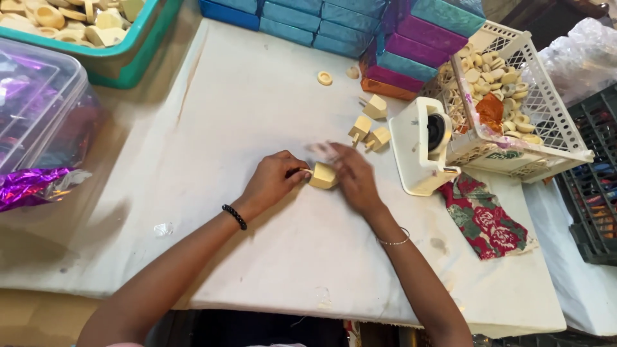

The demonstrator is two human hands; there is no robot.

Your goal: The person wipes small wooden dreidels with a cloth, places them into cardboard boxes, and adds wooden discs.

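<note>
My left hand [273, 180] and my right hand [352, 177] meet at the middle of the white-covered table [257, 103]. Between them sits a small cream wooden block [322, 175], held from both sides. My left fingers pinch a thin peg at its left face. My right hand is blurred, and a pale pink scrap shows above its fingers. Three similar cream blocks [371, 125] with pegs lie just beyond my hands.
A cream boxy device [421, 148] with a dark round opening stands right of the blocks. A white lattice basket [514, 96] holds cream rings. Stacked teal and purple boxes [385, 32] line the back. A floral cloth [482, 215] lies right; teal tray [122, 51] and clear tub [38, 109] left.
</note>
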